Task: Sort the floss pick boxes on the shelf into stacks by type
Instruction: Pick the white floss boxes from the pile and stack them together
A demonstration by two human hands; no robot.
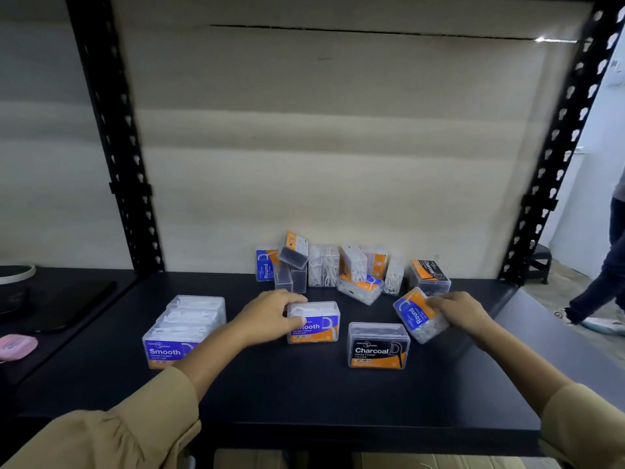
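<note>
Blk shelf (304,394) w/ floss boxes (324,265), beige wall (338,147) behind.

Smooth boxes (184,330) grouped at our left, one Smooth box (314,323) centre, Charcoal box (377,346) beside, Round box (417,316) tilted, jumble (338,269) behind.

We are seeing clear, glossy plastic floss pick boxes (377,345), a smooth matt dark shelf (304,394), black painted metal uprights (115,147) and beige cloth sleeves (101,434) looking soft and matt.

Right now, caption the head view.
Left hand grips a Smooth box, right hand holds a tilted Round box, unsorted pile behind.
</note>
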